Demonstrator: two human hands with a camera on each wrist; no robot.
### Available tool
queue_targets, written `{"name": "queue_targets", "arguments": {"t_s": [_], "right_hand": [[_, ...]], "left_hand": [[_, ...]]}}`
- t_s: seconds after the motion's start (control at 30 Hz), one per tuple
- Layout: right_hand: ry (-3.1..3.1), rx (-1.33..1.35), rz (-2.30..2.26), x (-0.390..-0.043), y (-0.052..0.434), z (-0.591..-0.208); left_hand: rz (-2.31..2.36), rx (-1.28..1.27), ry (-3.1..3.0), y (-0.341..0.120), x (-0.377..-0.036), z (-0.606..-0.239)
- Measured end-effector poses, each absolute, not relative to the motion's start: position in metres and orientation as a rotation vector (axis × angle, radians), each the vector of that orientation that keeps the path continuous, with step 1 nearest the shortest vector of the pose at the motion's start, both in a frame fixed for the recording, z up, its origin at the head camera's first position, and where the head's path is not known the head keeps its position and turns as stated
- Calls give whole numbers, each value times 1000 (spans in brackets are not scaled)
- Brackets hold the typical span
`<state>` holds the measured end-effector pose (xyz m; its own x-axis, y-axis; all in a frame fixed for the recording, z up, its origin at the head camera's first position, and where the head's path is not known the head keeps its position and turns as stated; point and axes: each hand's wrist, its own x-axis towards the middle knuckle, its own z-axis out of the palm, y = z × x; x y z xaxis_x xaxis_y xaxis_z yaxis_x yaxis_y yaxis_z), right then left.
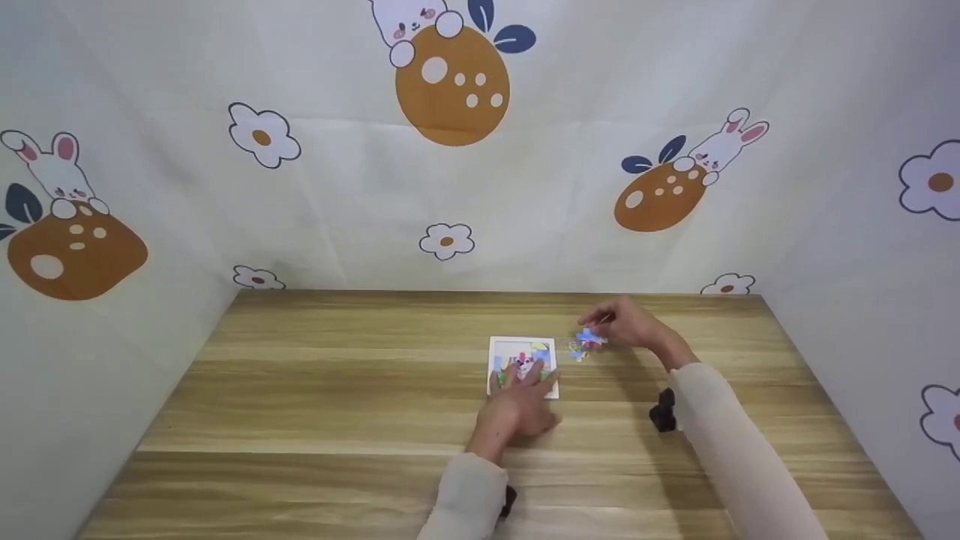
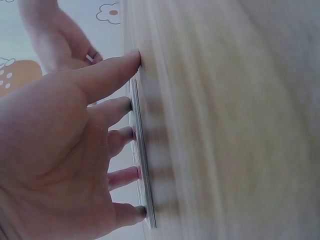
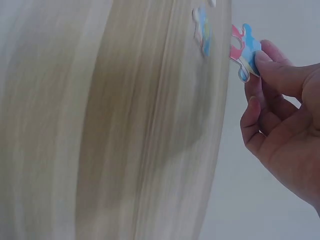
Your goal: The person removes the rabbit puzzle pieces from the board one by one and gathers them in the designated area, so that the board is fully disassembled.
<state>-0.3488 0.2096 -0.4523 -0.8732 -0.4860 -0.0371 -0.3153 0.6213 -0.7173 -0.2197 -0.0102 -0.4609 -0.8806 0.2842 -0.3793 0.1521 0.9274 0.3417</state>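
Note:
A small square jigsaw puzzle with a white frame [image 1: 523, 340] lies on the wooden table. Part of its colourful picture shows between the fingers of my left hand [image 1: 517, 411], which rests spread over its near half. In the left wrist view those fingertips press on the thin board [image 2: 142, 160], while the thumb reaches past its edge to the table. To the right, my right hand [image 1: 628, 324] pinches a blue and pink jigsaw piece [image 3: 251, 45] between thumb and fingers, held above the table.
A loose jigsaw piece [image 1: 577, 352] lies on the table [image 1: 337, 405] just right of the framed puzzle, below the held one. Behind the table hangs a pale curtain [image 1: 337, 187] printed with rabbits, oranges and flowers, with more of it along both sides.

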Motion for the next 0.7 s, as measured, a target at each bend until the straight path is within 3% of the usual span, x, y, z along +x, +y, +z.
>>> {"name": "queue_targets", "arguments": {"t_s": [0.7], "right_hand": [[2673, -447, -1017, -339, 229, -472]], "left_hand": [[415, 318, 2668, -9, -219, -463]]}}
